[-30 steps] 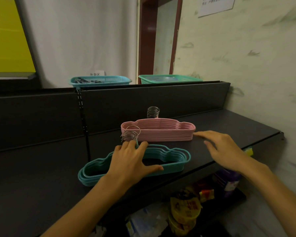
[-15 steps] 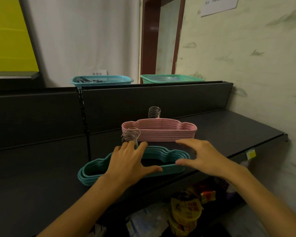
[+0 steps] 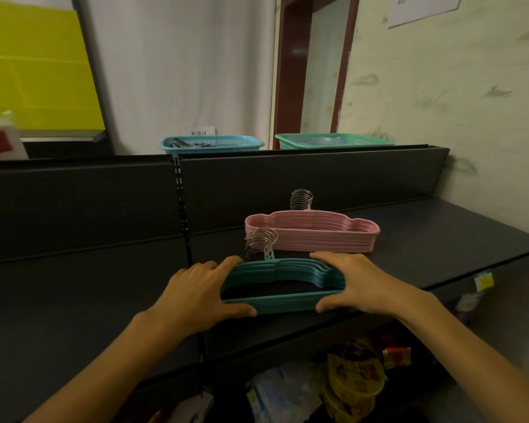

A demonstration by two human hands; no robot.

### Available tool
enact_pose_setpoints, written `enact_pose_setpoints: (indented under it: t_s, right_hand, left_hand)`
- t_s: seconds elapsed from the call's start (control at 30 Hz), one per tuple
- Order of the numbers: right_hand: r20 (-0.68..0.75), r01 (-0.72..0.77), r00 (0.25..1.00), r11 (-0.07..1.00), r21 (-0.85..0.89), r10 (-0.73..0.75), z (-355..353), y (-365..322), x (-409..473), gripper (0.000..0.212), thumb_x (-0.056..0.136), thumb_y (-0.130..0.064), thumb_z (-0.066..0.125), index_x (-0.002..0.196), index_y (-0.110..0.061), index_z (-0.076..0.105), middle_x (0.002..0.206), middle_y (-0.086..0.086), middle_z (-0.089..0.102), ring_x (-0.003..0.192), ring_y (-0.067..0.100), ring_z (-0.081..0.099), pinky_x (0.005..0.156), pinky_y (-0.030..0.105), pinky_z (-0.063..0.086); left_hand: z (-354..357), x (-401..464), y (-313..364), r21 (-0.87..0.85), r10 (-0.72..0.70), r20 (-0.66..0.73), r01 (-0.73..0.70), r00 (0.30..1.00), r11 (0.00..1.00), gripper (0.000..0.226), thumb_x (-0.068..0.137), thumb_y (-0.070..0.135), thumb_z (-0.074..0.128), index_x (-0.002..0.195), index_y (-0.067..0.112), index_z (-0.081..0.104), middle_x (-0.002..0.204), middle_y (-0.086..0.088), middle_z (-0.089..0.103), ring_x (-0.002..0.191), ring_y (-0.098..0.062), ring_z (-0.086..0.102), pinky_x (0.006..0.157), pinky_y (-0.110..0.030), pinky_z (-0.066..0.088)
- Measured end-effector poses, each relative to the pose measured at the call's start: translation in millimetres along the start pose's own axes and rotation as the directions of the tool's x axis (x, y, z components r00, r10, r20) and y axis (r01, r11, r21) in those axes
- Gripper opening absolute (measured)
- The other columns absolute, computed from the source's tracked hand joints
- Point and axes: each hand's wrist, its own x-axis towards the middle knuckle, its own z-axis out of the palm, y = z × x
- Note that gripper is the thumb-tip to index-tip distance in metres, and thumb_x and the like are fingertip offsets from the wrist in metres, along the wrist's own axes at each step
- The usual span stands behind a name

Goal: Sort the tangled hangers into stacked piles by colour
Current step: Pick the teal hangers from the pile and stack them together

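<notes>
A stack of teal hangers (image 3: 287, 303) with metal hooks lies on the dark shelf (image 3: 440, 239) near its front edge. My left hand (image 3: 193, 297) grips the stack's left end, fingers over the back rim and thumb along the front bar. At the right end, my right hand (image 3: 364, 285) holds it the same way. The ends of the stack are hidden under my hands. Just behind it lies a neat stack of pink hangers (image 3: 312, 236), hooks pointing to the back panel, untouched.
A blue basket (image 3: 211, 143) and a green basket (image 3: 333, 140) stand on top of the back panel. Snack packets (image 3: 355, 380) fill the lower shelf beneath the front edge. A yellow price tag (image 3: 483, 280) hangs on that edge at the right.
My right hand came from beside the pink stack down to the teal stack's right end and took hold. My left hand shifted from the stack's middle to its left end.
</notes>
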Motion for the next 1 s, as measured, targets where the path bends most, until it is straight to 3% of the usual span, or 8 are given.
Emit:
enact_pose_setpoints:
  t_s: [0.07, 0.23, 0.4, 0.57, 0.87, 1.0]
  right_hand:
    - [-0.002, -0.003, 1.0, 1.0, -0.015, 0.003, 2, 0, 2, 0.105, 0.058, -0.062, 0.08, 0.147, -0.037, 0.028, 0.148, -0.009, 0.039, 0.134, 0.011, 0.038, 0.11, 0.038, 0.038]
    - [-0.006, -0.011, 1.0, 0.999, -0.031, 0.01, 4, -6, 6, 0.101, 0.062, -0.054, 0.082, 0.146, -0.037, 0.03, 0.145, -0.004, 0.043, 0.13, 0.015, 0.042, 0.108, 0.04, 0.04]
    - [-0.015, 0.011, 1.0, 1.0, -0.024, -0.011, 6, -15, 4, 0.098, 0.063, -0.055, 0.081, 0.145, -0.036, 0.032, 0.143, -0.006, 0.045, 0.128, 0.012, 0.043, 0.107, 0.038, 0.041]
    - [-0.013, -0.03, 0.999, 0.999, -0.036, 0.03, 2, -10, 0, 0.098, 0.063, -0.054, 0.082, 0.145, -0.038, 0.031, 0.142, -0.004, 0.046, 0.128, 0.014, 0.044, 0.107, 0.039, 0.041]
    - [-0.008, -0.035, 0.999, 0.998, -0.056, 0.034, 0, -14, -1, 0.088, 0.067, -0.048, 0.082, 0.142, -0.041, 0.036, 0.14, -0.007, 0.047, 0.125, 0.011, 0.045, 0.106, 0.036, 0.042]
    - [0.0, -0.004, 1.0, 0.994, -0.11, 0.004, -1, -17, -3, 0.08, 0.069, -0.048, 0.081, 0.139, -0.038, 0.044, 0.136, -0.012, 0.049, 0.124, 0.008, 0.044, 0.105, 0.031, 0.041]
  left_hand:
    - [-1, -5, -10, -0.048, 0.0, 0.012, 0.001, 1.0, 0.999, 0.091, 0.064, 0.083, 0.045, 0.14, 0.042, 0.016, 0.125, 0.005, 0.052, 0.108, -0.015, 0.053, 0.085, -0.03, 0.045]
    - [-3, -13, -24, -0.191, 0.03, -0.007, -0.031, 1.0, 0.981, 0.083, 0.071, 0.067, 0.063, 0.138, 0.041, 0.022, 0.128, 0.005, 0.05, 0.11, -0.014, 0.052, 0.091, -0.032, 0.048]
    - [-4, -17, -30, -0.245, 0.067, -0.026, -0.072, 0.997, 0.967, 0.08, 0.074, 0.059, 0.067, 0.138, 0.041, 0.023, 0.132, 0.008, 0.047, 0.112, -0.011, 0.05, 0.093, -0.028, 0.046]
    - [-6, -14, -28, -0.281, 0.113, -0.029, -0.117, 0.993, 0.952, 0.076, 0.074, 0.053, 0.07, 0.136, 0.042, 0.027, 0.127, 0.01, 0.05, 0.098, -0.002, 0.046, 0.087, -0.021, 0.044]
    - [-8, -10, -32, -0.277, 0.127, -0.009, -0.124, 0.992, 0.953, 0.076, 0.073, 0.054, 0.07, 0.136, 0.042, 0.029, 0.129, 0.009, 0.048, 0.107, -0.007, 0.048, 0.092, -0.026, 0.046]
    - [-8, -10, -34, -0.202, 0.153, 0.019, -0.147, 0.988, 0.968, 0.062, 0.077, 0.056, 0.065, 0.131, 0.043, 0.038, 0.127, 0.01, 0.046, 0.11, -0.01, 0.048, 0.094, -0.029, 0.046]
